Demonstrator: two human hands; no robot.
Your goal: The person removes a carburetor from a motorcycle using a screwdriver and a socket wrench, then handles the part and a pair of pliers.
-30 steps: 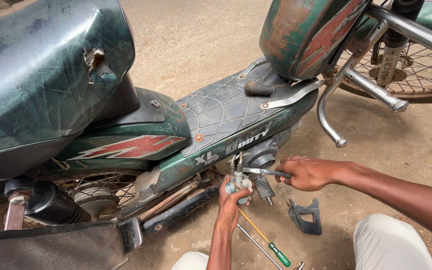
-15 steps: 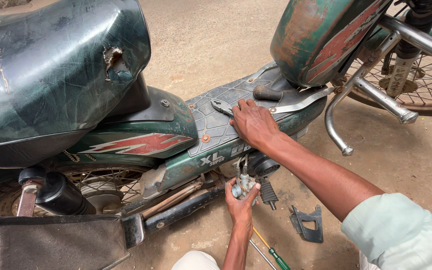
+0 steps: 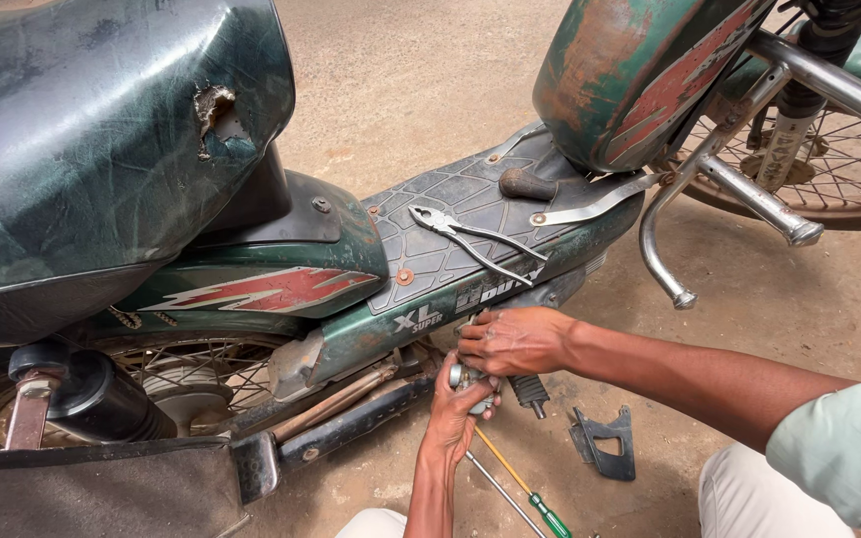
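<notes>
A green moped lies on its side, and its patterned footboard (image 3: pixel 470 214) faces up. A pair of pliers (image 3: pixel 475 241) rests loose on that footboard. Below the footboard's edge, my left hand (image 3: pixel 458 403) grips a small metal engine part (image 3: pixel 462 379), a carburettor by its look. My right hand (image 3: pixel 515 339) lies over the top of the same part, fingers bent onto it, and hides most of it. A black footpeg (image 3: pixel 530 391) sticks out just right of both hands.
A torn dark green seat (image 3: pixel 102 139) fills the upper left. On the dirt ground lie a green-handled screwdriver (image 3: pixel 535 498), a thin metal rod (image 3: pixel 495 488) and a black bracket (image 3: pixel 605 440). A chrome leg guard (image 3: pixel 665 239) and a spoked wheel (image 3: pixel 829 149) stand at right.
My right hand laid the pliers on the footboard, then came back down to the metal part. My left hand stayed on that part throughout.
</notes>
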